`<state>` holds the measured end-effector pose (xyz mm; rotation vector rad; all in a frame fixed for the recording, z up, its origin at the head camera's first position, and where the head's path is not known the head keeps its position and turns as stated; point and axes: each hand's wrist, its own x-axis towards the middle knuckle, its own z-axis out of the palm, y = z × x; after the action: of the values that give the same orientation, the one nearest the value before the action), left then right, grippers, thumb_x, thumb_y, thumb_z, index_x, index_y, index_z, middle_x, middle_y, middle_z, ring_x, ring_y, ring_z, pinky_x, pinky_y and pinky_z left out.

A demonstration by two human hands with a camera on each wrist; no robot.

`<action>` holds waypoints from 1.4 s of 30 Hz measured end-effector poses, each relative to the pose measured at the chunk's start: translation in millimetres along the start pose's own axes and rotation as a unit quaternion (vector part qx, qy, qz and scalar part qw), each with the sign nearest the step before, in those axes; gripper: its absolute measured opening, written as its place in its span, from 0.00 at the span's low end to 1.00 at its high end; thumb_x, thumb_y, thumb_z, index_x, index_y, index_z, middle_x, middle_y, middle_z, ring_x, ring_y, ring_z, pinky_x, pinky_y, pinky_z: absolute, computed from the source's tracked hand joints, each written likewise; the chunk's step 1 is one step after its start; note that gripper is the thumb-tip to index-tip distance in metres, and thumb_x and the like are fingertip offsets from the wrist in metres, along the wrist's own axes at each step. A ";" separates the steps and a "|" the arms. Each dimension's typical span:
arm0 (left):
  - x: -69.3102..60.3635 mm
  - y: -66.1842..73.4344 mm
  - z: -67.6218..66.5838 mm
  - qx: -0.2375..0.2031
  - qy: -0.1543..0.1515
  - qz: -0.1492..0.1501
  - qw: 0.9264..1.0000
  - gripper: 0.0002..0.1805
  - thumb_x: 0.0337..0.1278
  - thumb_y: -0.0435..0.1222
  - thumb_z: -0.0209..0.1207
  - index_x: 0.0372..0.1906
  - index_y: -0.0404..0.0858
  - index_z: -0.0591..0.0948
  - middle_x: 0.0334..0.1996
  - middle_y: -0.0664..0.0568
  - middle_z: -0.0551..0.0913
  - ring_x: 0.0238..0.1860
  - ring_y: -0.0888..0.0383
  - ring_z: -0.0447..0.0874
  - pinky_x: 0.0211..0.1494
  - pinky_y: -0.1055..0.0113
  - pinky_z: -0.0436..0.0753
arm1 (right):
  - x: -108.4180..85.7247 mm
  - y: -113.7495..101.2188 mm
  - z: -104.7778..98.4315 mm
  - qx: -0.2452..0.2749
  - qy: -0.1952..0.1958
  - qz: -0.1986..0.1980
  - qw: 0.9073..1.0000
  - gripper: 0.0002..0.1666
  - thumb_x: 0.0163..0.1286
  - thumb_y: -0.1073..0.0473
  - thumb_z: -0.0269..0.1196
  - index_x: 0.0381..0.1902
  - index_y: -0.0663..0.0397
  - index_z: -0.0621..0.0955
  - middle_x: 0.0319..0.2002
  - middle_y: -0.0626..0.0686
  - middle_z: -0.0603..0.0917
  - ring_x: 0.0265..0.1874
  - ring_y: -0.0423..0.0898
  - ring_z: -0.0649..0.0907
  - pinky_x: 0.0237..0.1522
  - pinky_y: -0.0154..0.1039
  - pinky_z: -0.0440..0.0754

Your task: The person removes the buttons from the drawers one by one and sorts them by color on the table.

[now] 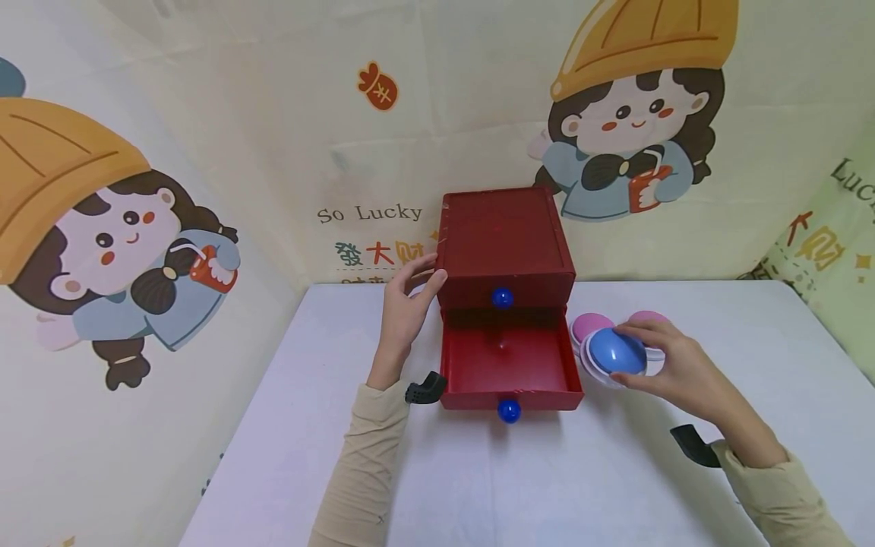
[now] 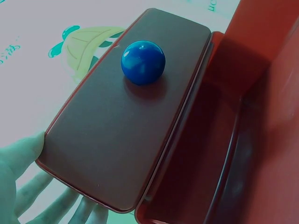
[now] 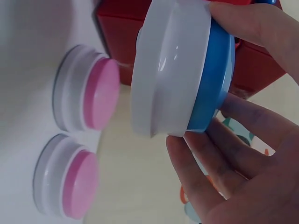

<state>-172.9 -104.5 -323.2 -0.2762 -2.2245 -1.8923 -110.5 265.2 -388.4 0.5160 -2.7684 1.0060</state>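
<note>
the head view looks forward and down from above, farthest back, taking in the counter [image 1: 513, 486] and backdrop [image 1: 437, 152]. the left wrist view sits close by the left hand [image 1: 403, 311], rolled, facing the red box [image 1: 506, 235] and its blue knob [image 2: 143, 62]. the right wrist view, near and rolled sideways, faces the blue-topped piece [image 3: 180, 70] at the right hand [image 1: 677, 365]. all three share the red box.

Two pink-topped discs [image 1: 592, 325] are sitting just beyond my right fingers [image 1: 642, 333]. White tabletop [image 1: 307, 395] is spreading below my left fingers [image 1: 418, 265]; printed cloth [image 1: 273, 167] is hanging behind them, "So Lucky" lettering [image 1: 370, 214] showing up-left.
</note>
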 end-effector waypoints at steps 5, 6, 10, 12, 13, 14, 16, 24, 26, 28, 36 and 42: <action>-0.5 1.1 0.4 0.001 -0.001 0.003 1.000 0.24 0.66 0.36 0.61 0.65 0.34 0.76 0.60 0.42 0.78 0.60 0.46 0.77 0.60 0.53 0.81 | -2.5 5.8 3.1 0.002 -0.017 0.003 1.000 0.41 0.48 0.57 0.80 0.59 0.64 0.78 0.56 0.67 0.76 0.50 0.70 0.78 0.38 0.60 0.86; -0.6 1.2 0.5 0.002 0.000 0.003 1.000 0.24 0.66 0.36 0.61 0.65 0.34 0.76 0.60 0.42 0.78 0.60 0.46 0.77 0.60 0.53 0.81 | -2.8 6.7 3.8 0.003 -0.020 0.003 1.000 0.41 0.48 0.57 0.80 0.59 0.64 0.78 0.56 0.67 0.76 0.50 0.70 0.79 0.38 0.60 0.86; -1.2 2.4 0.2 0.004 0.000 0.003 1.000 0.24 0.66 0.36 0.61 0.65 0.34 0.76 0.60 0.42 0.78 0.60 0.46 0.77 0.60 0.53 0.81 | -4.1 10.3 6.8 0.009 -0.035 0.007 0.999 0.41 0.48 0.57 0.80 0.60 0.64 0.77 0.57 0.69 0.76 0.51 0.71 0.78 0.39 0.59 0.86; -1.9 3.1 -0.1 0.006 0.001 0.001 1.000 0.24 0.66 0.37 0.61 0.65 0.34 0.76 0.60 0.43 0.78 0.60 0.46 0.77 0.60 0.53 0.81 | -4.7 11.6 8.3 0.011 -0.039 0.006 0.999 0.42 0.48 0.58 0.80 0.60 0.65 0.77 0.58 0.70 0.76 0.52 0.71 0.77 0.40 0.59 0.86; -1.9 3.0 -0.2 0.006 0.001 0.001 1.000 0.24 0.67 0.37 0.61 0.65 0.34 0.76 0.60 0.43 0.78 0.60 0.46 0.77 0.60 0.53 0.81 | -4.8 12.2 9.1 0.012 -0.041 0.003 0.999 0.42 0.47 0.58 0.80 0.60 0.65 0.77 0.58 0.70 0.75 0.52 0.71 0.77 0.40 0.59 0.85; -1.8 2.5 -0.3 0.007 0.001 0.000 1.000 0.24 0.67 0.37 0.60 0.65 0.34 0.75 0.61 0.42 0.78 0.60 0.46 0.77 0.60 0.53 0.81 | -5.0 12.8 9.9 0.011 -0.040 0.001 0.999 0.42 0.47 0.58 0.80 0.60 0.65 0.77 0.58 0.70 0.76 0.53 0.70 0.76 0.40 0.59 0.86; -1.5 1.4 -0.1 0.007 0.002 -0.002 1.000 0.24 0.66 0.37 0.61 0.65 0.34 0.75 0.61 0.42 0.78 0.60 0.46 0.77 0.59 0.53 0.81 | -5.3 14.0 11.3 0.010 -0.040 -0.005 0.999 0.42 0.46 0.58 0.81 0.59 0.65 0.78 0.57 0.70 0.77 0.53 0.70 0.76 0.40 0.59 0.86; 10.4 -32.6 -0.2 0.001 0.013 0.019 1.000 0.23 0.64 0.45 0.63 0.63 0.47 0.79 0.58 0.53 0.80 0.57 0.54 0.78 0.57 0.55 0.83 | -6.0 19.4 14.9 0.009 -0.056 -0.005 0.998 0.42 0.47 0.58 0.81 0.59 0.66 0.78 0.57 0.70 0.78 0.52 0.70 0.78 0.42 0.59 0.85; 11.0 -33.5 -0.3 0.000 0.012 0.019 1.000 0.23 0.64 0.45 0.63 0.63 0.47 0.79 0.58 0.53 0.80 0.57 0.54 0.78 0.57 0.54 0.83 | -6.6 20.7 16.3 0.009 -0.057 -0.005 0.998 0.41 0.47 0.57 0.81 0.59 0.66 0.78 0.56 0.70 0.78 0.52 0.69 0.79 0.42 0.58 0.85; 8.7 -26.4 -0.3 -0.001 0.010 0.012 1.000 0.23 0.65 0.43 0.62 0.64 0.44 0.78 0.59 0.50 0.79 0.58 0.52 0.78 0.58 0.53 0.82 | -6.9 21.2 16.9 0.013 -0.061 -0.004 0.998 0.42 0.47 0.57 0.81 0.59 0.66 0.78 0.55 0.69 0.79 0.51 0.69 0.79 0.41 0.58 0.86; -0.7 1.5 -0.5 0.009 0.004 -0.003 1.000 0.24 0.67 0.36 0.60 0.65 0.34 0.76 0.61 0.42 0.78 0.59 0.47 0.77 0.59 0.54 0.82 | -7.6 23.5 18.7 0.014 -0.076 -0.001 0.997 0.40 0.48 0.55 0.80 0.58 0.65 0.79 0.53 0.66 0.82 0.48 0.65 0.82 0.42 0.55 0.86; 5.9 -15.2 -0.6 0.003 0.005 -0.003 1.000 0.25 0.66 0.39 0.61 0.65 0.38 0.76 0.61 0.44 0.78 0.60 0.48 0.77 0.60 0.52 0.81 | -8.7 26.4 22.1 0.013 -0.087 0.010 0.996 0.41 0.48 0.55 0.80 0.58 0.64 0.78 0.54 0.65 0.81 0.49 0.65 0.82 0.42 0.54 0.87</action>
<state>-182.7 -107.5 -335.9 -0.2570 -2.2271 -1.8853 -112.7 272.2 -423.2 0.6088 -2.9204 1.0512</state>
